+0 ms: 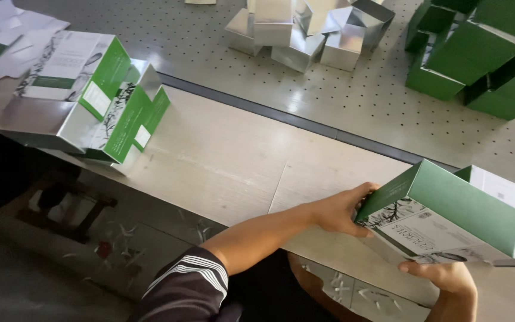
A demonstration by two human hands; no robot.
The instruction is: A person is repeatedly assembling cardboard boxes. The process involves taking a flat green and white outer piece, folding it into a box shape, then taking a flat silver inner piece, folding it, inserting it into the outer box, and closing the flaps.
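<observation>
Green-and-white carton at table edge, left hand gripping its end, right hand gripping underneath.

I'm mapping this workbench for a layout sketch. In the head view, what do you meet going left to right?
Loose white sheets → stack of green-and-white cartons → silver boxes → left hand → held green-and-white box, right hand beneath it; plain green boxes far right.

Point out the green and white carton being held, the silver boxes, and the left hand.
green and white carton (460,209), head view, green top panel.
silver boxes (305,30), head view, cluster middle.
left hand (341,211), head view, back of hand.
</observation>
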